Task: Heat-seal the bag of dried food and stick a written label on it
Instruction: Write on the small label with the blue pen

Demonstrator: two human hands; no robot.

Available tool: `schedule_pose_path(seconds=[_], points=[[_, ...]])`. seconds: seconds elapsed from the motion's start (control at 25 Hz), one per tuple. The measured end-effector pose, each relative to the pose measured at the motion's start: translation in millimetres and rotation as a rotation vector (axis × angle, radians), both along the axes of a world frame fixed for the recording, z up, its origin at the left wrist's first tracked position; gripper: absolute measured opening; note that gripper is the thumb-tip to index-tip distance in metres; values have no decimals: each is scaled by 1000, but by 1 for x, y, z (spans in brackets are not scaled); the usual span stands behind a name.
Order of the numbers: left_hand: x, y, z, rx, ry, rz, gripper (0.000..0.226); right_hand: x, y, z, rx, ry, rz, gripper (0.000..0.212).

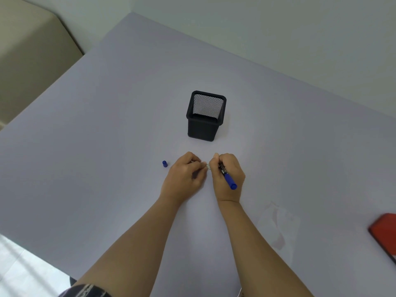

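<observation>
My right hand (228,176) grips a blue marker (228,178) with its tip down near a small pale label (208,166), which shows only as a sliver between the hands. My left hand (185,174) has its fingers curled on the label's left side, holding it on the table. The marker's blue cap (164,163) lies on the table to the left of my left hand. A clear, nearly see-through bag (278,228) lies flat on the table to the right of my right forearm; its contents are hard to make out.
A black square mesh pen holder (206,116) stands upright just beyond the hands. A red flat device (384,232) sits at the table's right edge, cut off by the frame. The grey table (107,125) ends at the left and front left.
</observation>
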State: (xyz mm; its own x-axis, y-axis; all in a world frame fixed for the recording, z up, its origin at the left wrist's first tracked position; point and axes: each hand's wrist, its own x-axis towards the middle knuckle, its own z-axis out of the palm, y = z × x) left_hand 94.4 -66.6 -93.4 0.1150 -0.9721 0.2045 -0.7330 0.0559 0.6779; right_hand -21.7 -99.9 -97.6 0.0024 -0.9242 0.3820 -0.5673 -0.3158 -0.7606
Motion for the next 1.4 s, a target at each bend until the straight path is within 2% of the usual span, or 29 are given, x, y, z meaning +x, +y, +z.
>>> schedule_pose_path(seconds=[0.6,0.88,1.04,1.2,1.4], points=[[0,1,0,0,4,6,14,2,0,1,26,22,-41,33],[1,1,-1,0,5,9,15,1,-1,1,100,-49,-97,37],[1,0,0,-3,5,3,19,2,-1,0,110,-45,-58,38],[1,2,1,7,4,-3,11,1,0,-4,136,-40,-3,39],[1,2,2,9,8,-1,13,2,0,-4,126,-47,-6,39]])
